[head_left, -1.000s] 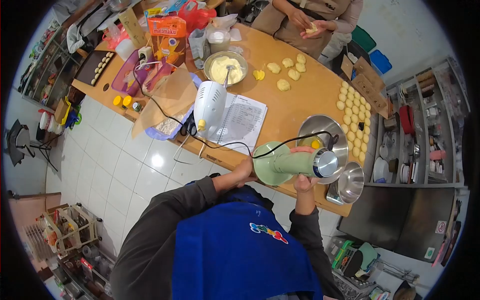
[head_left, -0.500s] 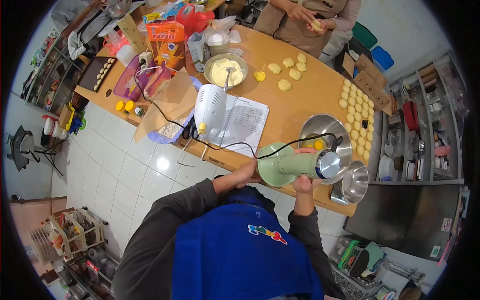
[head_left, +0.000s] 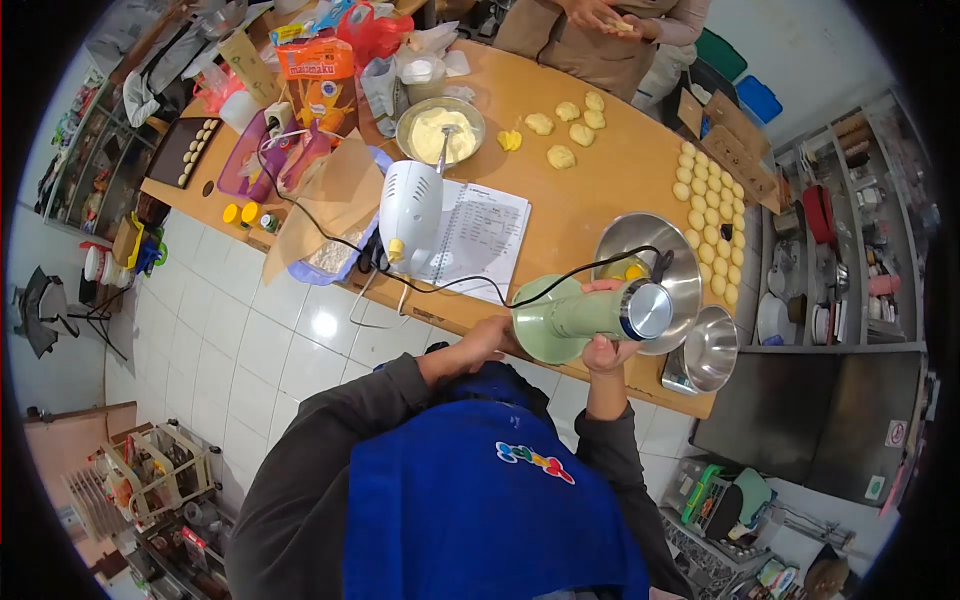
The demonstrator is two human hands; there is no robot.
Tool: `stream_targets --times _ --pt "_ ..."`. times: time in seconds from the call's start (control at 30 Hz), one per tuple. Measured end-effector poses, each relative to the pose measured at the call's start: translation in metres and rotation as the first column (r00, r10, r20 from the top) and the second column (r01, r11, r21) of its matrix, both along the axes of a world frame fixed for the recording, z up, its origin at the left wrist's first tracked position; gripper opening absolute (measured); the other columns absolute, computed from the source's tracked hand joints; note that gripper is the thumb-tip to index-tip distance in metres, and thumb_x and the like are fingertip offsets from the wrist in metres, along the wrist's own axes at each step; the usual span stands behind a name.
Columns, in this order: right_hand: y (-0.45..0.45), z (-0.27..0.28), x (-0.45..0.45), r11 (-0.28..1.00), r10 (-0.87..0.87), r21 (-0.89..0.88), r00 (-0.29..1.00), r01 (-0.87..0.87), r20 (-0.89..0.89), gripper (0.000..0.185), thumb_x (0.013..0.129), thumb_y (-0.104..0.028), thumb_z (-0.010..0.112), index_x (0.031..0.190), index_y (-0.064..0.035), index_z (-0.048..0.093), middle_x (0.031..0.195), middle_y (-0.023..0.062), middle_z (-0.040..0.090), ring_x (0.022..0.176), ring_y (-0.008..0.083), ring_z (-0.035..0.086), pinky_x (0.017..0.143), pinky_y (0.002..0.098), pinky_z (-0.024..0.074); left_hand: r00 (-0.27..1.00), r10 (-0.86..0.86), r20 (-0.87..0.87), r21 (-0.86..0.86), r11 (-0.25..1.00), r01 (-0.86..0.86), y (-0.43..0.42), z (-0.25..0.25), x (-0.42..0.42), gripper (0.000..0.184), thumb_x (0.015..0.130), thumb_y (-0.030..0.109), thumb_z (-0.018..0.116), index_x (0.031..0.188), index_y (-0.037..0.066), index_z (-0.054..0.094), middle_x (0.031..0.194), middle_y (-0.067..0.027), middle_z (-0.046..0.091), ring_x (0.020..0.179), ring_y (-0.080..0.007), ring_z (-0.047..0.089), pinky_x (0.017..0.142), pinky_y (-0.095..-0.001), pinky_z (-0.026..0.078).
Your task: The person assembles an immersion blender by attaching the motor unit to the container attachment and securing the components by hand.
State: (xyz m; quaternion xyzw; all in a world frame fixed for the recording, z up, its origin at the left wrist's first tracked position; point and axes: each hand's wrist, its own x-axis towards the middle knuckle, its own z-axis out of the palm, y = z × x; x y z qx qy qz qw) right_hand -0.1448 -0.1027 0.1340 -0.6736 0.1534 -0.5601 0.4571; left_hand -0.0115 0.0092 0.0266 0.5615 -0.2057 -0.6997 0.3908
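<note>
A pale green appliance with a thick cylindrical body, a silver end cap and a rounded base, which looks like a stand mixer (head_left: 575,315), stands at the table's near edge. My right hand (head_left: 606,352) is closed around its cylinder, with fingers showing on the far side. Low beside the rounded base, my left hand (head_left: 482,340) is curled against its edge; the fingertips are partly hidden. Just right of the appliance sits a large steel bowl (head_left: 680,250) with egg yolks (head_left: 634,271) inside, partly covered by the cylinder. A black cord (head_left: 450,295) crosses over the appliance toward the bowl.
A white hand mixer (head_left: 410,215) stands by an open notebook (head_left: 490,230). Behind it is a bowl of pale mixture (head_left: 440,130). Small dough balls (head_left: 710,210) fill the table's right side. A smaller steel bowl (head_left: 711,350) is near the corner. Across the table, another person (head_left: 590,45) handles dough.
My hands keep their hold on the green appliance with little movement. The whole view has shifted slightly. Across the table, the other person's hands sit higher in view.
</note>
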Motion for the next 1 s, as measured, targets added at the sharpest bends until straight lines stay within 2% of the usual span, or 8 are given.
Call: stream_targets --times 0.1,0.17,0.27,0.37,0.47,0.57,0.7,1.0 --pt "0.002 0.002 0.002 1.0 -0.012 0.023 1.0 0.011 0.019 0.071 0.074 -0.049 0.063 0.115 0.004 0.039 0.092 0.0188 0.056 0.082 0.0231 0.058 0.07 0.0329 0.048 0.965 -0.02 0.26 -0.201 0.977 0.075 0.007 -0.037 0.006 0.051 0.085 0.02 0.051 0.13 0.001 0.036 0.119 -0.0207 0.047 0.109 -0.0315 0.05 0.096 -0.0393 0.038" --pt "0.002 0.0 0.001 0.999 -0.017 0.033 1.0 0.016 0.025 0.072 0.073 -0.05 0.063 0.115 0.0044 0.039 0.092 0.0189 0.056 0.082 0.0238 0.058 0.071 0.0332 0.048 0.967 0.149 0.207 -0.255 0.962 -0.094 0.012 0.009 0.005 0.06 0.083 0.025 0.057 0.132 -0.001 0.033 0.125 -0.0214 0.044 0.113 -0.0298 0.048 0.101 -0.0371 0.033" --pt "0.002 0.0 0.002 0.998 0.001 0.055 0.999 -0.003 0.05 0.069 0.073 -0.045 0.063 0.114 0.0052 0.04 0.093 0.0193 0.055 0.083 0.0247 0.058 0.072 0.0337 0.0481 0.857 0.161 0.49 -0.433 0.898 0.079 0.006 0.052 0.002 0.081 0.072 0.027 0.072 0.133 -0.003 0.028 0.127 -0.0249 0.04 0.119 -0.0323 0.041 0.102 -0.0384 0.03" --pt "0.003 0.001 0.001 0.997 0.025 0.07 0.999 -0.028 0.048 0.063 0.071 -0.037 0.06 0.112 0.0059 0.041 0.094 0.0197 0.056 0.083 0.0255 0.058 0.073 0.0343 0.0482 0.755 0.225 0.616 -0.533 0.825 0.189 -0.005 0.03 -0.002 0.103 0.06 0.038 0.081 0.135 -0.004 0.023 0.131 -0.0273 0.034 0.125 -0.0371 0.033 0.104 -0.0425 0.028" --pt "0.001 -0.001 -0.002 0.997 0.032 0.073 0.999 -0.034 0.031 0.059 0.068 -0.031 0.057 0.111 0.006 0.042 0.094 0.0192 0.056 0.084 0.0257 0.058 0.074 0.0351 0.0483 0.55 0.275 0.789 -0.486 0.827 0.283 -0.009 0.049 -0.006 0.109 0.049 0.042 0.084 0.13 -0.005 0.028 0.127 -0.0251 0.038 0.123 -0.0394 0.034 0.1 -0.0589 0.023" --pt "0.002 -0.002 -0.002 0.994 0.026 0.108 0.999 -0.03 0.034 0.059 0.067 -0.031 0.057 0.111 0.0058 0.043 0.095 0.0182 0.056 0.085 0.0258 0.058 0.074 0.0355 0.0483 0.412 0.248 0.877 -0.418 0.817 0.397 -0.017 0.064 -0.013 0.116 0.045 0.049 0.083 0.132 -0.005 0.028 0.133 -0.0228 0.035 0.129 -0.0379 0.029 0.098 -0.066 0.017" --pt "0.006 0.003 -0.003 0.987 0.023 0.157 0.999 -0.027 0.028 0.06 0.068 -0.033 0.058 0.111 0.0053 0.042 0.096 0.0174 0.056 0.087 0.0255 0.058 0.076 0.0354 0.0481 0.358 0.198 0.912 -0.363 0.795 0.486 -0.032 0.059 -0.024 0.113 0.048 0.054 0.079 0.132 -0.004 0.03 0.138 -0.0184 0.035 0.134 -0.0304 0.026 0.099 -0.0652 0.015" --pt "0.006 0.0 -0.001 0.989 0.01 0.149 0.998 -0.019 0.061 0.062 0.069 -0.034 0.058 0.114 0.005 0.041 0.097 0.0188 0.056 0.087 0.0254 0.058 0.076 0.0358 0.048 0.251 0.321 0.913 -0.406 0.767 0.496 -0.032 0.053 -0.024 0.098 0.058 0.056 0.071 0.127 -0.005 0.039 0.131 -0.0186 0.044 0.13 -0.0293 0.033 0.096 -0.0627 0.02"
